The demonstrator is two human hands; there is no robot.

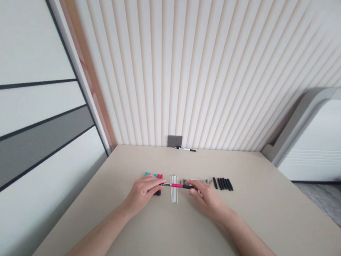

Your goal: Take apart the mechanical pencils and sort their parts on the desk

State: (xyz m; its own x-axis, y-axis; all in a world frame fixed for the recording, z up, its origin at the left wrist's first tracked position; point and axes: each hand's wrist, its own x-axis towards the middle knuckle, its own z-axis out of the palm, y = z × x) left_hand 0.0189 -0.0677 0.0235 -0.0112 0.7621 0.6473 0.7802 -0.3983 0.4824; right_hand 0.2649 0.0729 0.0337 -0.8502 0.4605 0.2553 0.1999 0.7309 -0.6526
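A red and black pen lies crosswise between my hands, above the table. My left hand pinches its left end, and my right hand closes on the black part at the other end. Below the pen rest several thin white refills, side by side. Red and black pen barrels and some with turquoise tips are partly hidden behind my left hand. Small metallic parts, too small to make out clearly, lie just beyond my right hand. Several black pen pieces form a row to its right.
A white and black pen lies at the back of the beige table, by a dark wall socket. A ribbed wall panel rises behind. At the right stands a white and grey headboard-like piece.
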